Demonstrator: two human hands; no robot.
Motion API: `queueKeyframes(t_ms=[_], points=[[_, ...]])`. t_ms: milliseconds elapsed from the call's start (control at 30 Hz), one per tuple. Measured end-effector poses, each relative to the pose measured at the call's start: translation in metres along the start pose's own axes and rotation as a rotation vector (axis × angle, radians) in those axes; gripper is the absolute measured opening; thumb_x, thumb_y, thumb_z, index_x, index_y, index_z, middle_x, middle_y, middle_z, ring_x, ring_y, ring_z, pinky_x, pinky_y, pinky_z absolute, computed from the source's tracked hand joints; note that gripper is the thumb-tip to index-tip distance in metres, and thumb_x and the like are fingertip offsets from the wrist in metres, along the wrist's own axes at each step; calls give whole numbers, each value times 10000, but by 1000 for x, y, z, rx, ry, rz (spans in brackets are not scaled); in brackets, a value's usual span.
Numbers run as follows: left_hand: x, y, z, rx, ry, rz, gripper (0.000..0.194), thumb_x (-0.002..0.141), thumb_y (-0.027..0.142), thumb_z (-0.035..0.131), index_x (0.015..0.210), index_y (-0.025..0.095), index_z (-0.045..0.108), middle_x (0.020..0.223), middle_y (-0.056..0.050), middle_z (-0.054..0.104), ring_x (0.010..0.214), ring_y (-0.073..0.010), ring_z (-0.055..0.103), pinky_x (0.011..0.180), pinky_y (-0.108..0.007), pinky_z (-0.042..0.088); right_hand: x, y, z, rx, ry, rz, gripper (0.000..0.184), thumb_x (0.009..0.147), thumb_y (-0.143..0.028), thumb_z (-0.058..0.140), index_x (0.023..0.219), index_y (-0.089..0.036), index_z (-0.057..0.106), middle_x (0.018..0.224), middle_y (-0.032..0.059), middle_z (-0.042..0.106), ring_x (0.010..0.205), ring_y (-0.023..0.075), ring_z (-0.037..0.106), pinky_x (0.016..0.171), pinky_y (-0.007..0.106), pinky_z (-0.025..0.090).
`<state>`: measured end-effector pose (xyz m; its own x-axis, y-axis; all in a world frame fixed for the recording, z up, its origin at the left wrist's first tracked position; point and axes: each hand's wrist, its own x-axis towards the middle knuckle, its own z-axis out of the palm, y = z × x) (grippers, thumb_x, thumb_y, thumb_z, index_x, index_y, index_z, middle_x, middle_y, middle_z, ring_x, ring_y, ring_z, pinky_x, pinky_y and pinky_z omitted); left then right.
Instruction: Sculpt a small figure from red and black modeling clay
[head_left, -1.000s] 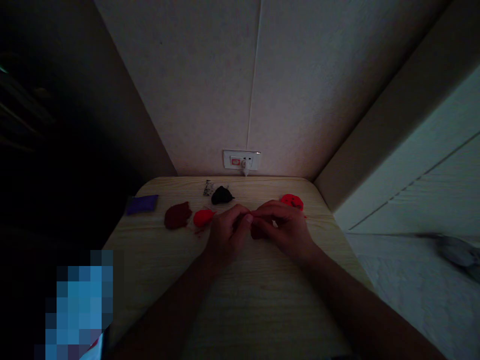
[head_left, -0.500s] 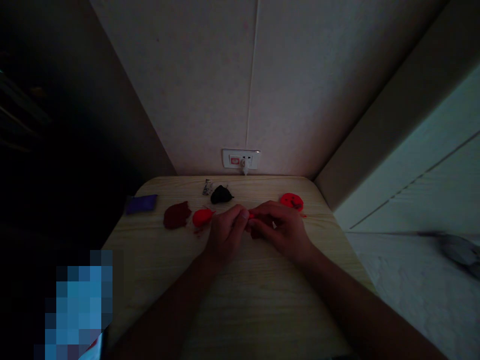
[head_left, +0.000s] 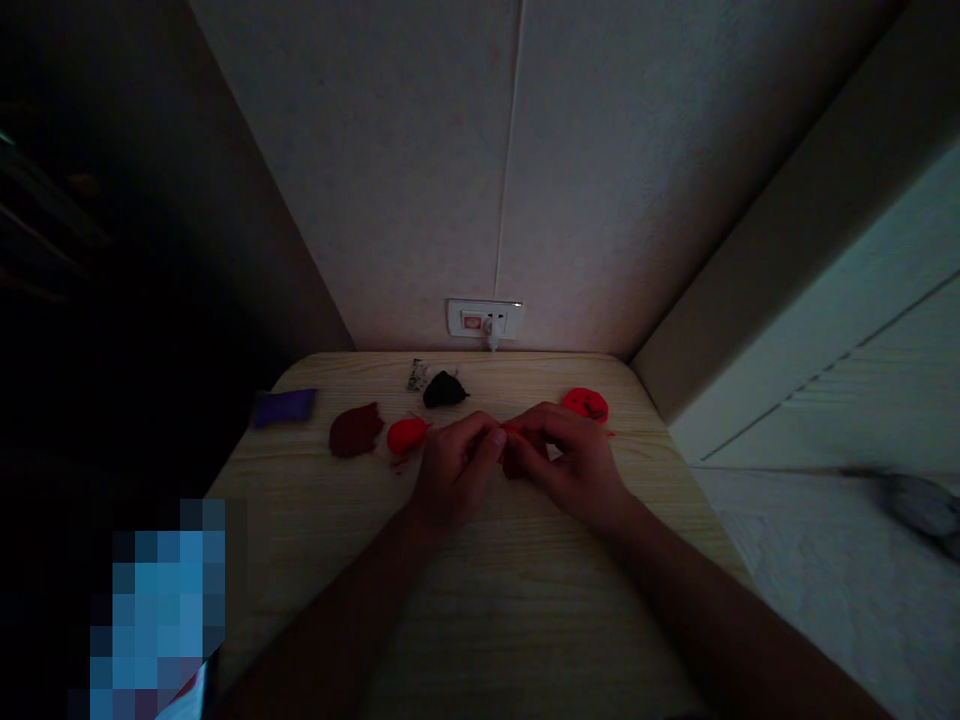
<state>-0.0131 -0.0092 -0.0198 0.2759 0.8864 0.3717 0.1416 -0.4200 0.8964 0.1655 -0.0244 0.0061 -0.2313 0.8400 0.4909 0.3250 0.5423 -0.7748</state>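
My left hand [head_left: 456,472] and my right hand [head_left: 576,462] meet over the middle of the table, fingertips pinched together on a small piece of red clay [head_left: 511,430]. Most of that piece is hidden by the fingers. A dark red lump [head_left: 514,466] shows just under my right fingers; whether it is held or lies on the table I cannot tell. Left of my hands are a bright red clay lump [head_left: 406,435] and a flattened dark red clay piece [head_left: 355,431]. Beyond my right hand lies a flat red clay disc [head_left: 586,405] with dark marks.
A black clay lump [head_left: 445,390] sits toward the back of the wooden table [head_left: 480,600], beside a small dark-speckled wrapper [head_left: 417,375]. A purple packet [head_left: 285,408] lies at the left edge. A wall socket [head_left: 484,319] with a plug is behind. A pixelated patch covers the lower left.
My fingers have shifted slightly around the small red clay piece, the left thumb moving a little to the right and down. The things on the table stay in place.
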Motion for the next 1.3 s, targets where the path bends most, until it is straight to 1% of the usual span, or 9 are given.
queueKeyframes(t_ms=[100,300,433,600,733,933,1033,1167,1300], points=[[0,-1,0,2,5,5,328,1010,398,557,773,182,626,654,12,591,593,-136,528,584,-282,376,-1,0,-1,-39,-14,-38,118,963,-231,685,983,-192,795,748,44,714,681,155,627,613,265,511],[1,-3,1,-44,18,-19,311,992,377,578,755,182,633,636,16,583,584,-133,515,571,-276,368,-2,6,0,-51,-26,-96,254,915,-164,714,1161,-196,771,787,37,714,668,149,602,610,268,502],[2,-1,-1,-32,6,-11,335,986,367,570,710,183,615,606,23,541,575,-133,495,561,-281,345,-2,6,-1,-17,-57,-97,225,919,-151,718,1124,-209,790,787,36,726,675,146,610,624,270,505],[1,-1,-3,-79,-16,-8,360,1002,369,530,707,182,619,639,7,570,617,-145,534,592,-289,375,-1,3,-1,91,-51,-9,157,962,-188,685,1054,-206,810,790,46,724,674,142,655,581,252,514],[0,-4,-2,-126,-8,-5,335,999,381,542,737,185,616,669,4,586,633,-147,548,601,-286,395,-3,5,4,226,-23,93,104,935,-249,738,1000,-191,796,803,42,722,615,121,664,543,233,519],[0,-4,-2,-139,13,5,243,978,355,561,817,189,634,684,5,610,604,-142,536,578,-279,399,-5,10,6,396,-2,274,164,874,-303,822,972,-192,750,676,15,733,586,139,699,552,233,549],[0,-2,-1,-107,17,9,225,956,354,585,811,188,630,667,1,611,581,-143,526,552,-282,381,-4,9,5,407,-2,268,186,840,-320,856,940,-194,764,710,18,727,590,144,706,545,243,561],[2,-2,0,-57,26,-13,231,938,362,612,788,188,629,644,-8,611,591,-159,558,561,-289,398,-2,7,4,412,16,233,207,808,-345,883,905,-193,782,884,45,736,604,138,719,544,257,590],[2,-3,2,-88,46,-17,214,951,360,596,823,191,623,676,-7,619,600,-153,563,559,-279,402,-2,8,4,390,22,240,225,820,-320,875,976,-199,769,701,-1,710,540,129,691,502,230,565]])
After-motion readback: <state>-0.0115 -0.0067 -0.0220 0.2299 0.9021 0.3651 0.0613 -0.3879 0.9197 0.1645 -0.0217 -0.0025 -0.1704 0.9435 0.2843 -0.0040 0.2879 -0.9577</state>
